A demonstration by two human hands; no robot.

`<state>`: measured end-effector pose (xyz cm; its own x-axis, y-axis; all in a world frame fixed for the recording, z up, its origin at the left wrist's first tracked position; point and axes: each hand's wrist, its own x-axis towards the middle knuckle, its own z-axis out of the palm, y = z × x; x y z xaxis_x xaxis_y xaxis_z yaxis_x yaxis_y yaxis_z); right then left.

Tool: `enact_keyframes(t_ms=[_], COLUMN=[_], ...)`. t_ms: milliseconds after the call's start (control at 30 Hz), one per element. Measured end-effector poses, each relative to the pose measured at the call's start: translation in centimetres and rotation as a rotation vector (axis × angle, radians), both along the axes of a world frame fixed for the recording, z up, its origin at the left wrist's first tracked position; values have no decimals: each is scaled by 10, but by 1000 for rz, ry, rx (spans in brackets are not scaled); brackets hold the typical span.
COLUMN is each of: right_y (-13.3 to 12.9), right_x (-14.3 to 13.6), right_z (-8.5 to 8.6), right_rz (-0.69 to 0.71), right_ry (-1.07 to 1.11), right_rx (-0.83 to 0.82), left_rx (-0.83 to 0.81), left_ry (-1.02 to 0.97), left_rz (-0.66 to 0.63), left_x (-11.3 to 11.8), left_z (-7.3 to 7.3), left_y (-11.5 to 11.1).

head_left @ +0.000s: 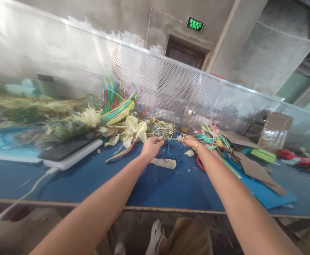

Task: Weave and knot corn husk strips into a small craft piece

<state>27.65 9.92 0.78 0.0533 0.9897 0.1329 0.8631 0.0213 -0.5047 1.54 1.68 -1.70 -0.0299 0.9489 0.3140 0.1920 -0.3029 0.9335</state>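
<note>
Over the blue table (171, 191), my left hand (152, 146) is closed in a pinch beside a pile of pale yellow pieces (136, 131); what it holds is too small to name. To its right, my right hand (190, 141) has its fingers pressed together at a thin yellowish strip (176, 138), whose exact hold is unclear. Blue strings (172, 150) lie between the two hands. A pale flat strip (164, 163) rests on the table below them, and a small white piece (189, 153) lies under my right hand.
Colourful pipe cleaners (115, 101) stand behind the pile. A black device (68, 147) lies on a white one (73, 156) with a cable at left. A clear bottle (188, 118) stands behind my hands. Cardboard pieces (253, 168) and a blue sheet (270, 194) are at right, before a perforated panel (176, 79).
</note>
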Motion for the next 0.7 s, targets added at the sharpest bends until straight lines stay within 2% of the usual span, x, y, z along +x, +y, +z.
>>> enact_keyframes(t_ms=[67, 167, 333, 467, 600, 700], right_y=[0, -1, -6, -12, -2, 15], right_x=[-5, -12, -20, -24, -35, -49], right_z=[3, 8, 10, 12, 30, 51], right_rz=[30, 128, 103, 86, 108, 112], right_ry=[243, 483, 611, 672, 713, 873], right_rx=[-47, -79, -124, -318, -489, -384], left_rx=[-4, 1, 8, 27, 53, 58], left_ry=[13, 20, 46, 80, 159, 218], left_rz=[2, -7, -15, -4, 3, 10], left_x=[0, -1, -1, 1, 2, 0], left_z=[0, 1, 2, 1, 3, 4], left_y=[0, 0, -1, -2, -5, -6])
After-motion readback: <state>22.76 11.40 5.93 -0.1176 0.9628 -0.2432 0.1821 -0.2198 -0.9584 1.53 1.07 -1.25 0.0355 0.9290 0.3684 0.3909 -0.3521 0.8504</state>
